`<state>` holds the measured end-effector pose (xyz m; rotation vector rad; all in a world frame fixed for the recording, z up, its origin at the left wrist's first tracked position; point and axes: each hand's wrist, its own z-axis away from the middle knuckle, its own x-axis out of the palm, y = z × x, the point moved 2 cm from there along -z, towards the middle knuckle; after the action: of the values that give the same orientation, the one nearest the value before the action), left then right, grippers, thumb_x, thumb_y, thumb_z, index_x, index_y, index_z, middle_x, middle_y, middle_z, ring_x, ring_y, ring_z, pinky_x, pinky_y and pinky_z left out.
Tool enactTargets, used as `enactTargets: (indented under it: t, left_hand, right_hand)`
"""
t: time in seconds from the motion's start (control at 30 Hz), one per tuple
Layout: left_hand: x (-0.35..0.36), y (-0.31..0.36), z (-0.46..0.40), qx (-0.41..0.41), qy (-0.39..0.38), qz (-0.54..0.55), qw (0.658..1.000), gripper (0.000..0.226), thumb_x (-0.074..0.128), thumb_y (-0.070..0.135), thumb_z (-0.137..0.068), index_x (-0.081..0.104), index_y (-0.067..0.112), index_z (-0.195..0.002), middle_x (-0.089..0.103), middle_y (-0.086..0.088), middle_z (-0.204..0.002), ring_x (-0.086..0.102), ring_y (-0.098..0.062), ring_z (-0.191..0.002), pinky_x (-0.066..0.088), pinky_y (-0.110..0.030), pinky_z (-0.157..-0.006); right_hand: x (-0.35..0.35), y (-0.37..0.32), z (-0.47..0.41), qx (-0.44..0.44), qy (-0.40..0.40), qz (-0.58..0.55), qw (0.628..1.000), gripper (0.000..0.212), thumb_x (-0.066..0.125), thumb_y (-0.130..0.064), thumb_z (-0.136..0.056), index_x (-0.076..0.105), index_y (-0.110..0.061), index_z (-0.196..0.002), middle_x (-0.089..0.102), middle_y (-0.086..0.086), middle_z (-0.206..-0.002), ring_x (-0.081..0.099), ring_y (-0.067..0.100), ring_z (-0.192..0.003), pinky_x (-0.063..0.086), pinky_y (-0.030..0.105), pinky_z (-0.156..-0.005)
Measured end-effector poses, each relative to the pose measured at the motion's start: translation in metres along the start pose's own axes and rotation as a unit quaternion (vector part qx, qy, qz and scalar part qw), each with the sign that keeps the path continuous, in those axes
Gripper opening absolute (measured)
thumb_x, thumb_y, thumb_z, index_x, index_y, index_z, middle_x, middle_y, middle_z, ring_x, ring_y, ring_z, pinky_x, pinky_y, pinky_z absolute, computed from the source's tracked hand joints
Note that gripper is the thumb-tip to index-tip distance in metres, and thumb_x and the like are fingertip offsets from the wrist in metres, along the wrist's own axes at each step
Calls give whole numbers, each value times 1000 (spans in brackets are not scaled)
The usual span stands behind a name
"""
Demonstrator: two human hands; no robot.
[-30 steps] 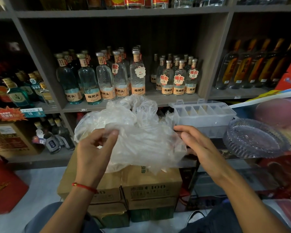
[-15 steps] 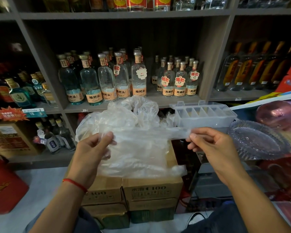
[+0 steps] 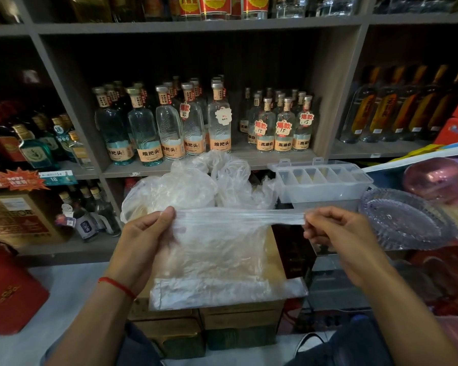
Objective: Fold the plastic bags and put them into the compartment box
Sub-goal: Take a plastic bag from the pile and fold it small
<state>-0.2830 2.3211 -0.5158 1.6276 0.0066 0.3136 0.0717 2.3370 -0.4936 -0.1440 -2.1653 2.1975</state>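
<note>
A: Where's the plastic bag?
B: Stretched between both hands, above the cardboard boxes. The left hand pinches its top edge; the right hand grips the twisted end.
A: And the compartment box?
B: Just behind the right hand, lid up, beside a heap of loose bags

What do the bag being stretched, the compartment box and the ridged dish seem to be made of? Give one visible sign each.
Bag: thin clear plastic film, glossy; it crinkles and shows the cartons behind.
Compartment box: translucent rigid plastic, probably; moulded dividers and clips.
Ridged dish: clear glass or plastic, purplish; shiny ribs, unclear which.
</note>
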Motion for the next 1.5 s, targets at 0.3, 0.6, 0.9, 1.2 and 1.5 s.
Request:
enactTargets:
  t: [0.3,0.6,0.9,1.2,1.5]
  left_hand:
    - [9,7,4,15,24,25,999,29,72,35,-86,79,7,-85,70,-11,-74,67,-16,-63,54,-20,-58]
    - [17,11,6,200,98,-188,957,41,52,62,-101,69,27,-86,56,-3,-55,48,-18,-44,43,-32,-46]
    - [75,77,1,360,-60,-327,872,24,53,45,-106,69,28,-100,56,-6,-55,53,-15,-42,44,-21,-45]
    - [74,110,-48,283,-95,-336,893,23,70,46,-92,76,25,-97,58,-6,-51,50,-11,-41,42,-20,-43]
    - [79,11,-25,-16,-179,13,984,72,71,54,-88,50,16,-147,65,-20,-133,65,-35,-122,54,-44,-97]
  right_hand:
    - [-2,-1,1,31,-5,-42,999,11,71,-9,-95,75,-1,-103,78,15,-88,71,16,-70,58,21,-62]
    - [-2,0,-2,48,19,-26,998,7,71,-11,-95,77,-7,-93,74,11,-81,64,17,-65,51,28,-62]
    - [33,-45,-2,-279,-107,253,920,61,55,-76,-87,50,-49,-141,48,-40,-136,44,-15,-130,37,22,-105]
    - [69,-40,-36,-228,-243,97,938,26,74,-44,-89,81,-19,-92,79,9,-79,74,34,-73,59,31,-66]
    - [38,-25,-63,-136,-80,-48,986,20,75,-51,-81,83,-38,-95,82,-4,-94,78,8,-87,55,13,-68]
